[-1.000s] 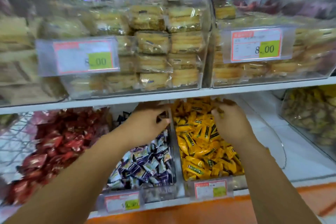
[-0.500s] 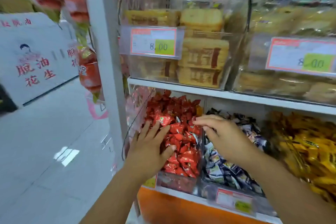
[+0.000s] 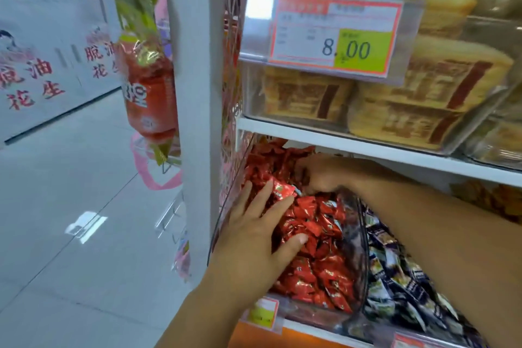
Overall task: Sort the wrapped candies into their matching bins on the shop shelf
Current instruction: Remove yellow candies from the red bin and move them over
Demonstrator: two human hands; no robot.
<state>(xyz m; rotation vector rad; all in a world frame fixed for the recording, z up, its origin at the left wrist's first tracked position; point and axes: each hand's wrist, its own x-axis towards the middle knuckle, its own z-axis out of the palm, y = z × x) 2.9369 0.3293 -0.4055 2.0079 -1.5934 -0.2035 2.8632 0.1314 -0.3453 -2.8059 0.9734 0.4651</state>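
In the head view, both hands were in the leftmost bin on the lower shelf, the one heaped with red candies (image 3: 319,237). The left hand (image 3: 254,234) lay flat on the pile near the front, fingers spread wide and straight, holding nothing. The right hand (image 3: 319,175) reached across to the back of the same bin under the shelf board (image 3: 367,147), its fingers curled down into the wrappers; whether they pinched a candy could not be told.

The step looked like combing the red pile for strays or settling a candy into it. The next move would call for lifting out any odd wrapper and carrying it over the clear divider (image 3: 360,234) to the blue-and-white candies (image 3: 395,277) just beside, or to the yellow candies (image 3: 494,200) further right.

The shelf board left little headroom for the right wrist, and the right forearm crossed above the neighbouring bin. A white post (image 3: 195,93) closed the left side, with a red packet (image 3: 149,93) hanging beyond it. Above sat wrapped cakes (image 3: 423,87) behind a price tag (image 3: 333,37).
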